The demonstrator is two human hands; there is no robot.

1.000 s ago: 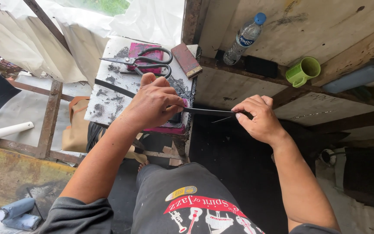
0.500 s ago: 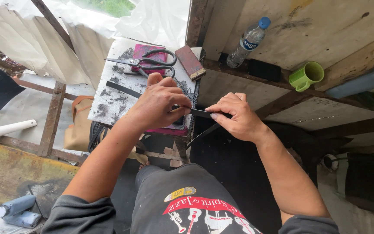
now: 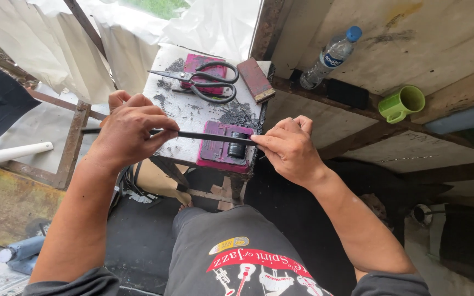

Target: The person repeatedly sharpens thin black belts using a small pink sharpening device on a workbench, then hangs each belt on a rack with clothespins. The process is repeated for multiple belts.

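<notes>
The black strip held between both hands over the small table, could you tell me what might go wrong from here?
1. The thin black strip is pinched only at the fingertips of the left hand and right hand; it may slip or spring loose.
2. The scissors lie open just beyond the strip, so a stray reach could meet the blades.
3. The pink block sits at the table edge and could be knocked off.

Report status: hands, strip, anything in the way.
Left hand and right hand both pinch the black strip, held level over the stand. Scissors lie behind, apart. Nothing blocking.
</notes>
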